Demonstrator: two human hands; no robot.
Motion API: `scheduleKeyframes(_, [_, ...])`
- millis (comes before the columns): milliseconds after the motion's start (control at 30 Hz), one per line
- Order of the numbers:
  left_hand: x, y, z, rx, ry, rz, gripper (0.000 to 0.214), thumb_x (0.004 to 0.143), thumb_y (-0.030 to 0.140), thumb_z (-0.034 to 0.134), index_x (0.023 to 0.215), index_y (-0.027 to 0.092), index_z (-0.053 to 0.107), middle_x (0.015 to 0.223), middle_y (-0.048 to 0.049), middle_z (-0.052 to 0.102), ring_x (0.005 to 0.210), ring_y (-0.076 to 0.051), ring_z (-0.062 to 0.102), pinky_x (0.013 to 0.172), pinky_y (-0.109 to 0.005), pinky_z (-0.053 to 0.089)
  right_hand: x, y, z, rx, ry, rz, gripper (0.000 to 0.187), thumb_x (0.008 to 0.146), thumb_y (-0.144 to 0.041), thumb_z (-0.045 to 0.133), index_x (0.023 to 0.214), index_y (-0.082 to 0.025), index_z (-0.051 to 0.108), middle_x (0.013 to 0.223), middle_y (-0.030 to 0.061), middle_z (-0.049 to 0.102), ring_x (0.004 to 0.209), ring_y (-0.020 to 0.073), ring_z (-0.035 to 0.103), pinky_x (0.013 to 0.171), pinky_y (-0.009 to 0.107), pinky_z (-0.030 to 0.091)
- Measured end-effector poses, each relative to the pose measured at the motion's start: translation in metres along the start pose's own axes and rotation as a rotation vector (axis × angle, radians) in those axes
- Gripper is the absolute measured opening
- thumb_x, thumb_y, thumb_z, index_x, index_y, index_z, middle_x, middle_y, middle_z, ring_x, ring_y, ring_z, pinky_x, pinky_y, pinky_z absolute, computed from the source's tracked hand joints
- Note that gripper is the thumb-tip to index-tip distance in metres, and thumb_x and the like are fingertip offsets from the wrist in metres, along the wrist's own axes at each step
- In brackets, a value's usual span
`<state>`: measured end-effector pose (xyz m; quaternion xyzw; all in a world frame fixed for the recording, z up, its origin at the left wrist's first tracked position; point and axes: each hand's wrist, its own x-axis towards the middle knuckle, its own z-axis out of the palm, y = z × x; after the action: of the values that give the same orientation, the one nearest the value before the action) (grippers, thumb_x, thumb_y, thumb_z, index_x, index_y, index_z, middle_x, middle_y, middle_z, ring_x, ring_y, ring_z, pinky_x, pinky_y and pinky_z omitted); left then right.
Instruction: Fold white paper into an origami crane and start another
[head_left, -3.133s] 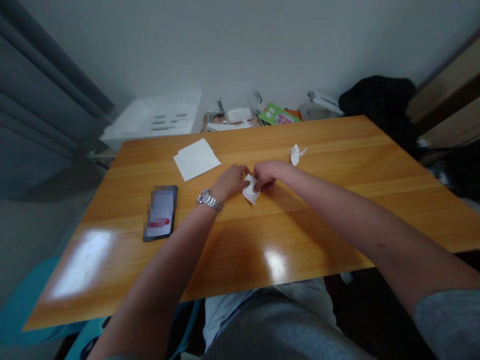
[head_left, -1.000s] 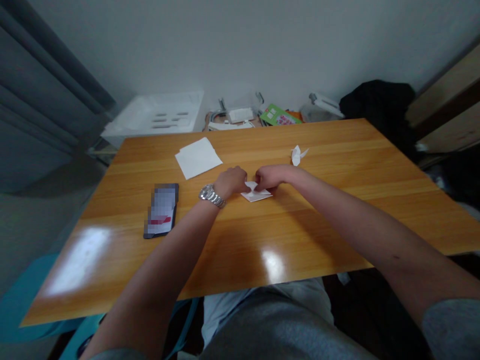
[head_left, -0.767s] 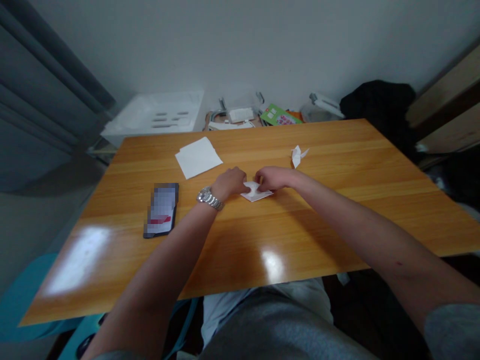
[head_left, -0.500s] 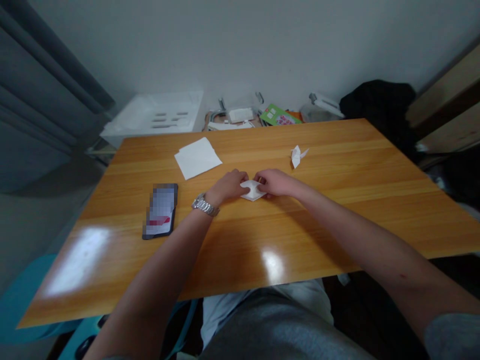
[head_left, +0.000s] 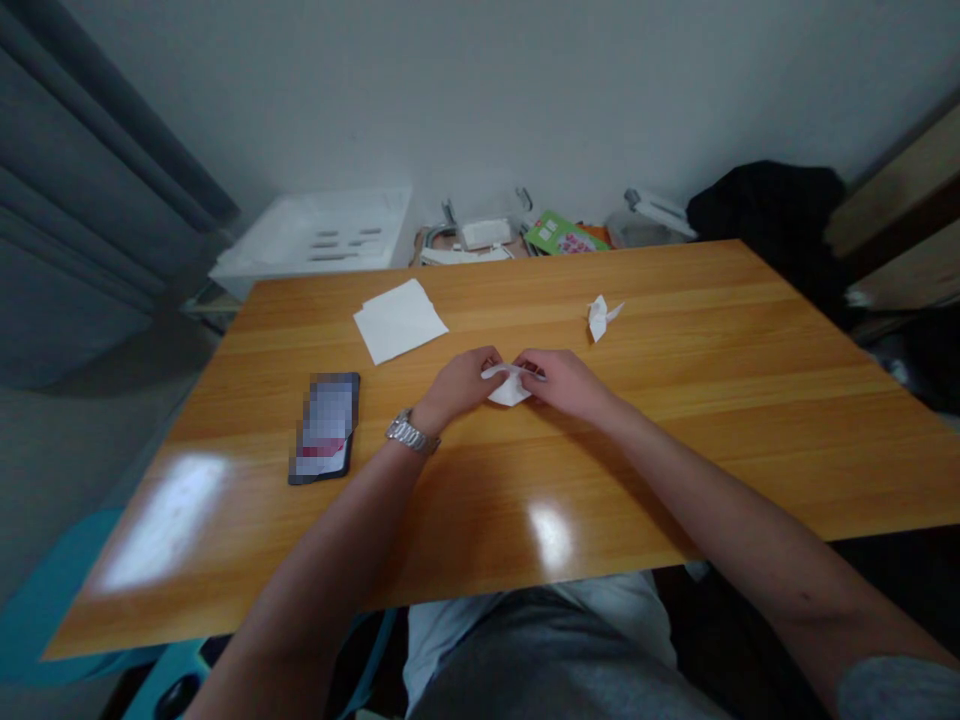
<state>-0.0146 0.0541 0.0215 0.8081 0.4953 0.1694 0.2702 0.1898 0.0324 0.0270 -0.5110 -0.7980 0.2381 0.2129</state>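
Between my hands is a small piece of folded white paper (head_left: pixel 511 388), its upper edge bent and partly hidden by my fingers. My left hand (head_left: pixel 463 382), with a silver watch at the wrist, pinches the paper's left side. On the opposite side my right hand (head_left: pixel 564 382) grips it, thumb in front and fingers behind. Both hands rest low over the wooden table (head_left: pixel 660 430). A folded paper crane (head_left: pixel 599 318) stands beyond my right hand. Up and left of my left hand lie white paper sheets (head_left: pixel 401 322), slightly fanned.
A phone (head_left: pixel 327 430) with a blurred screen lies on the left of the table. Behind the far edge are a white plastic tray (head_left: pixel 322 235), a green booklet (head_left: pixel 564 235) and assorted clutter. A blue chair (head_left: pixel 67 590) stands at the near left.
The folded paper's far part has been lifted and bent up by my fingers, where it lay flatter before. Both hands keep their hold. The whole view has shifted slightly.
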Motion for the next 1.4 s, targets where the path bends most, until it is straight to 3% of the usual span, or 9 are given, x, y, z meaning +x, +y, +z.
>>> scheduleKeyframes(633, [-0.006,0.01,0.006,-0.038,0.073,-0.008,0.021,0.089,0.026,0.055,0.096,0.019,0.074,0.093,-0.0062,0.077,0.083,-0.021,0.069,0.072,-0.029,0.048,-0.012,0.001,0.005,0.146,0.083,-0.021,0.017,0.093,-0.017,0.059,0.1,-0.018,0.074,0.096,0.0069,0.078,0.086,0.0213,0.07,0.077,0.031,0.048])
scheduleKeyframes(767, [-0.005,0.002,0.008,-0.185,0.025,0.053,0.02,0.089,0.03,0.059,0.097,0.017,0.072,0.091,-0.006,0.076,0.081,-0.019,0.068,0.071,-0.027,0.049,-0.013,0.006,0.004,0.216,0.117,-0.02,0.017,0.091,-0.017,0.059,0.099,-0.02,0.074,0.096,0.0043,0.078,0.087,0.0199,0.07,0.079,0.03,0.048])
scheduleKeyframes(933, [-0.007,-0.006,0.014,-0.489,-0.064,0.025,0.023,0.09,0.035,0.064,0.099,0.016,0.071,0.09,-0.0059,0.076,0.079,-0.017,0.07,0.067,-0.024,0.052,-0.015,0.011,0.003,0.307,0.108,0.004,0.016,0.091,-0.02,0.058,0.098,-0.02,0.073,0.092,0.0032,0.077,0.083,0.019,0.07,0.076,0.03,0.05])
scheduleKeyframes(1267, [-0.019,0.003,0.012,-0.4,0.041,0.039,0.017,0.086,0.023,0.065,0.101,0.016,0.071,0.092,-0.0049,0.077,0.081,-0.016,0.07,0.071,-0.024,0.052,-0.023,0.01,0.008,0.329,0.098,-0.067,0.022,0.094,-0.021,0.055,0.112,-0.021,0.068,0.103,0.0048,0.077,0.092,0.0195,0.071,0.084,0.031,0.052])
scheduleKeyframes(1400, [-0.023,0.003,0.012,-0.409,0.044,0.034,0.02,0.087,0.025,0.065,0.104,0.017,0.071,0.095,-0.005,0.077,0.084,-0.017,0.072,0.073,-0.025,0.053,-0.027,0.007,0.009,0.315,0.13,-0.078,0.021,0.095,-0.02,0.055,0.11,-0.022,0.07,0.105,0.0045,0.077,0.094,0.0192,0.072,0.086,0.031,0.052])
